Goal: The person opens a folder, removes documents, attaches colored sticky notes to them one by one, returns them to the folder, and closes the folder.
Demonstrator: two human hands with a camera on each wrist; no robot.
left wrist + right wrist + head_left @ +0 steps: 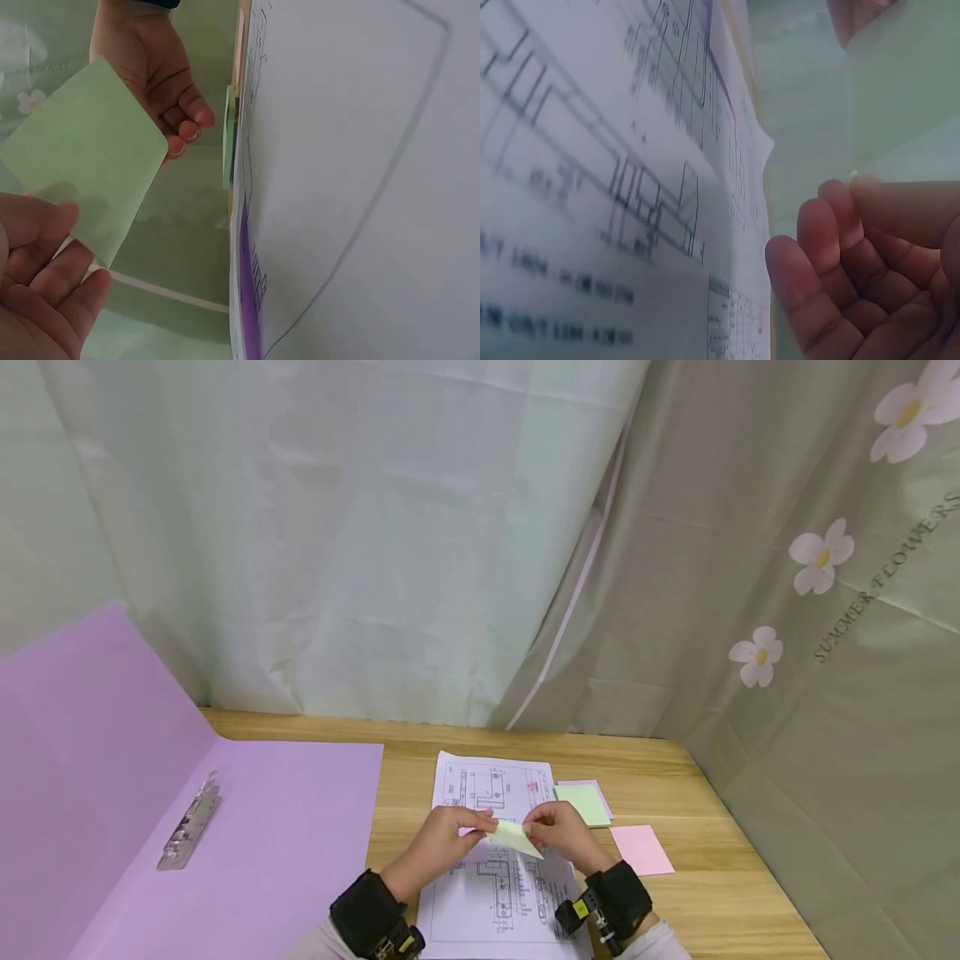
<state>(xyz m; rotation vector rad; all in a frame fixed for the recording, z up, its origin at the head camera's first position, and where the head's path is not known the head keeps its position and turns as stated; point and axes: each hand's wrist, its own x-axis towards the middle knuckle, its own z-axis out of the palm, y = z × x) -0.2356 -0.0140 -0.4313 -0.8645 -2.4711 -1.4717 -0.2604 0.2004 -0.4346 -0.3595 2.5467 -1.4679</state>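
Note:
Over printed sheets with technical drawings [480, 935], both hands hold a pale green sticky note [517, 838]. My left hand [442, 839] pinches its left end between thumb and fingers. At the opposite edge, my right hand [564, 833] pinches a corner with thumb and forefinger, the other fingers loosely curled. The note [90, 150] is tilted and raised above the paper in the left wrist view. A purple slip [249, 292] shows among the sheets, partly hidden.
Right of the sheets lie a green sticky-note pad [585, 805], with purple under it, and a pink sticky note [642, 850]. A purple folder [300, 827] lies opened at left, with a metal clip [191, 827] inside. Curtains [375, 543] hang behind the wooden table [720, 877].

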